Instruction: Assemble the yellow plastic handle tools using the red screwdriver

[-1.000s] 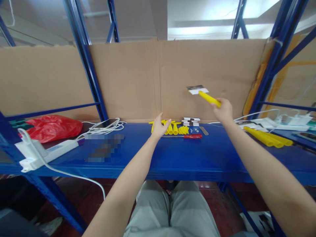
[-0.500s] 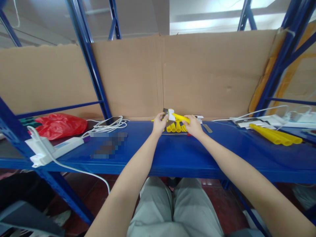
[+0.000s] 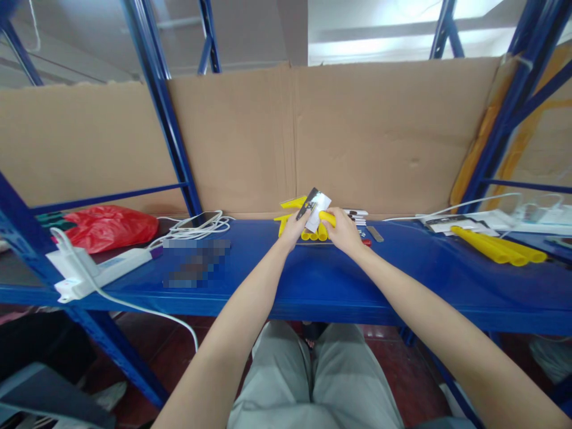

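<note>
Near the back of the blue shelf, my left hand (image 3: pixel 292 229) is closed on a black-and-white printed card (image 3: pixel 319 210), which is tilted. My right hand (image 3: pixel 346 229) grips a yellow tube (image 3: pixel 328 218), one end of which shows beside the card's right edge. Several more yellow tubes (image 3: pixel 314 236) lie on the shelf just behind and below the hands. To the right of my right hand are a small red item (image 3: pixel 367 242), a grey metal strip (image 3: pixel 375 233) and a stack of white cards (image 3: pixel 357 213).
Three yellow tubes (image 3: pixel 496 247) lie at the right of the blue shelf (image 3: pixel 330 286). A white power strip (image 3: pixel 111 268), coiled white cable (image 3: pixel 192 227) and red plastic bag (image 3: pixel 111 227) are at the left. Cardboard (image 3: pixel 384 137) stands behind, between blue posts.
The card has tilted and now shows more of its white face. The yellow tube has turned, so less of its length shows. Both hands have shifted slightly.
</note>
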### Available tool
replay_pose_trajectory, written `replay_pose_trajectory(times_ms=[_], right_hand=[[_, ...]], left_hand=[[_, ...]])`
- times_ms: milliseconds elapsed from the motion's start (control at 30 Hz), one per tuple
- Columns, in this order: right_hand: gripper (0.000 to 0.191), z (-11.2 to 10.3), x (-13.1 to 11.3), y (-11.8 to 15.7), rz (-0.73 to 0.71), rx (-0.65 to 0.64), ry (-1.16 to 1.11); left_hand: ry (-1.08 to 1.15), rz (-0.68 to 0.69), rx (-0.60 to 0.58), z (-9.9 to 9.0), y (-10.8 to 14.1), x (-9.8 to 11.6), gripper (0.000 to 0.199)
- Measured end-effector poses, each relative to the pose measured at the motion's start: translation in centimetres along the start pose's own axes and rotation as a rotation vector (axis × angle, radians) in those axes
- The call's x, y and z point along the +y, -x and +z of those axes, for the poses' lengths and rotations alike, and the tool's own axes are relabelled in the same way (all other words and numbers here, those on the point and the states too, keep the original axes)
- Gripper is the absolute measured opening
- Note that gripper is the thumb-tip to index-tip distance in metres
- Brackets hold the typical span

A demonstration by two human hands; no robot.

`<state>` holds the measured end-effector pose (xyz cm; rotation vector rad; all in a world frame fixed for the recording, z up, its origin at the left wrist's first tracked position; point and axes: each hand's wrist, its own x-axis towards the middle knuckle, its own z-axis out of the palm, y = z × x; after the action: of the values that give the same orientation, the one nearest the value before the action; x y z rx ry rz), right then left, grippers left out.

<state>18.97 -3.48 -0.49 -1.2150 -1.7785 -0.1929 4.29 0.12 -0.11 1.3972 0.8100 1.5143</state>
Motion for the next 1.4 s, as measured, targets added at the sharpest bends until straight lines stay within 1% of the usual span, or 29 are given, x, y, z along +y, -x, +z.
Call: replay_pose_trajectory(times_ms=[133,200,267,333,400,433,500,533,633,700,833,1000,1067,1167,1233,1333,1400], right_hand=[[0.034,0.3,-0.1,0.0,-0.028,0.019,-0.147],[0.040,0.4,-0.1,0.0,0.012,0.019,-0.297],[0.043,0.5,-0.2,-0.2,0.128,-0.002,-0.508],[0.043,0.5,-0.2,-0.5,0.292,-0.033,-0.735],[0.037,0.3,-0.2,-0.7,0.431,-0.066,-0.901],[0.032,0.2,-0.1,-0.8,0.474,-0.084,-0.950],[0.024,-0.1,-0.1,-0.8,0.510,-0.125,-0.995],[0.025,-0.2,0.0,-0.8,0.514,-0.147,-1.002],[0.031,-0.5,0.0,-0.7,0.494,-0.190,-1.005],[0.035,-0.6,0.0,-0.6,0.463,-0.213,-1.006],[0.039,-0.3,0.0,-0.5,0.422,-0.263,-1.029],[0.038,-0.2,-0.1,-0.5,0.440,-0.303,-1.120],[0.036,-0.6,-0.2,-0.5,0.466,-0.307,-1.189],[0.032,-1.5,-0.3,-0.7,0.498,-0.292,-1.249],[0.031,-1.8,-0.3,-0.9,0.512,-0.271,-1.249],[0.028,-1.7,-0.1,-1.1,0.556,-0.232,-1.245],[0.022,-1.4,0.2,-1.3,0.605,-0.153,-1.247]], left_hand=[[0.132,-0.077,-0.047,0.9,0.4,0.2,0.013],[0.190,-0.101,-0.034,1.2,0.5,0.6,0.018],[0.244,-0.125,-0.001,1.3,0.6,1.1,0.024],[0.285,-0.144,0.034,1.3,0.6,1.4,0.029],[0.305,-0.163,0.055,1.2,0.5,1.5,0.030],[0.307,-0.174,0.060,1.2,0.5,1.6,0.030],[0.304,-0.187,0.059,1.1,0.5,1.5,0.029],[0.305,-0.188,0.056,1.0,0.5,1.5,0.031],[0.326,-0.174,0.049,0.9,0.5,1.5,0.040],[0.323,-0.166,0.067,0.7,0.4,1.4,0.048],[0.240,-0.156,0.111,0.3,0.0,0.9,0.062],[0.257,-0.159,0.142,-0.1,-0.4,0.6,0.069],[0.269,-0.161,0.112,-0.5,-0.4,0.8,0.069],[0.224,-0.151,0.063,-1.3,-0.4,1.1,0.064],[0.177,-0.127,0.112,-1.7,-0.4,1.1,0.056],[0.100,-0.110,0.229,-1.8,-0.3,1.0,0.033],[0.039,-0.107,0.282,-1.6,-0.4,0.9,0.018]])
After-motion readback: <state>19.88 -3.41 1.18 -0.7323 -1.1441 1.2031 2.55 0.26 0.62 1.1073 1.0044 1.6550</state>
